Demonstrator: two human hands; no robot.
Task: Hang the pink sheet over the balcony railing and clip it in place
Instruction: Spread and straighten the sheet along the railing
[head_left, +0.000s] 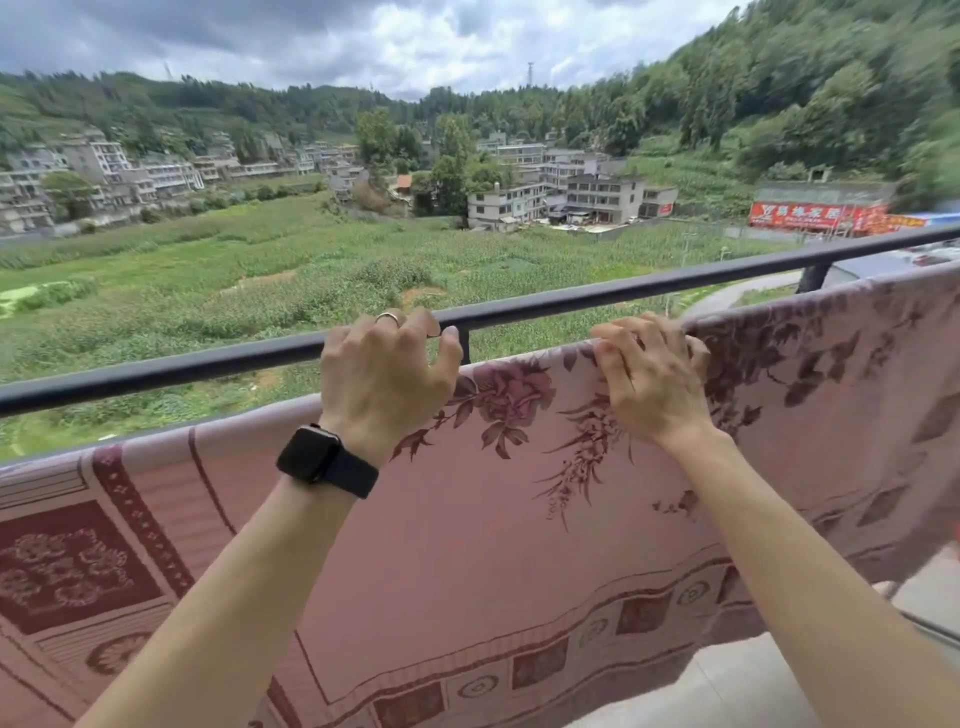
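Note:
The pink sheet (467, 519), printed with dark red flowers and a patterned border, hangs across the whole width below the dark railing (597, 296). Its top fold lies over something lower and nearer than that dark bar, hidden by the cloth. My left hand (387, 371), with a ring and a black watch on the wrist, rests at the sheet's top edge with fingers curled and slightly apart. My right hand (652, 376) curls its fingers over the top fold of the sheet. No clip is in view.
Beyond the railing lie green fields, buildings and wooded hills far below. A railing post (813, 278) stands at the right. A pale concrete ledge or floor (727, 680) shows at the lower right under the sheet's hem.

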